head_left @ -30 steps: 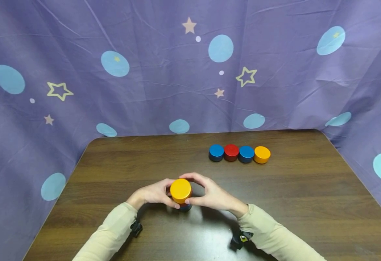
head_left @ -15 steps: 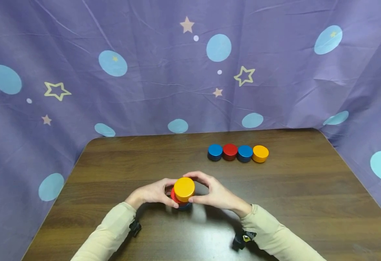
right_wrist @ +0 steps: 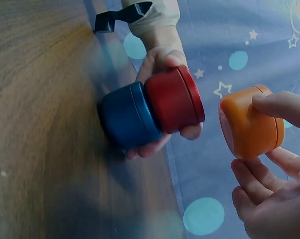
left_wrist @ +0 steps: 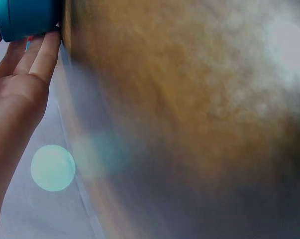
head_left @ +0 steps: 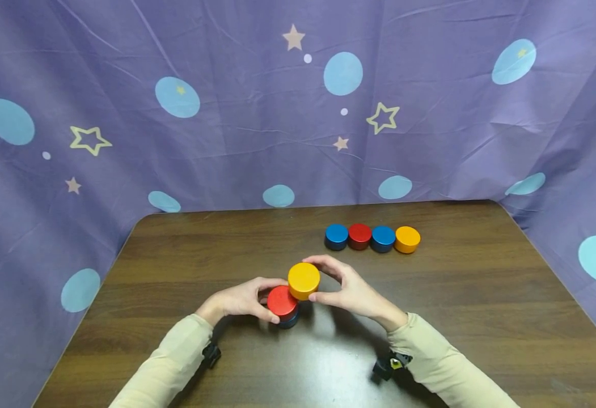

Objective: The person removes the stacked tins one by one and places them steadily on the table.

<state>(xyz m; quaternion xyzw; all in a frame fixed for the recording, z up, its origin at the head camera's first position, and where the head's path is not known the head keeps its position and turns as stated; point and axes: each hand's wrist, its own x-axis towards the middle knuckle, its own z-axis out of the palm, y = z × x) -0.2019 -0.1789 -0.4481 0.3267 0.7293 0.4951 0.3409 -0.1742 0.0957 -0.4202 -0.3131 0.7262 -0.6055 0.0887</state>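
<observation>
Yellow canister (head_left: 304, 279), pinched in right hand (head_left: 350, 289), now clears toward two o'clock, leaving me red canister (head_left: 281, 301) topmost on blue canister (right_wrist: 125, 115), left hand (head_left: 243, 297) gripping red.

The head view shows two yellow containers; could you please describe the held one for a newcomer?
Above the brown table, find the right hand. It holds the round yellow container near a red container stacked on a blue one. The other yellow container ends the back row; this one is held aloft.
</observation>
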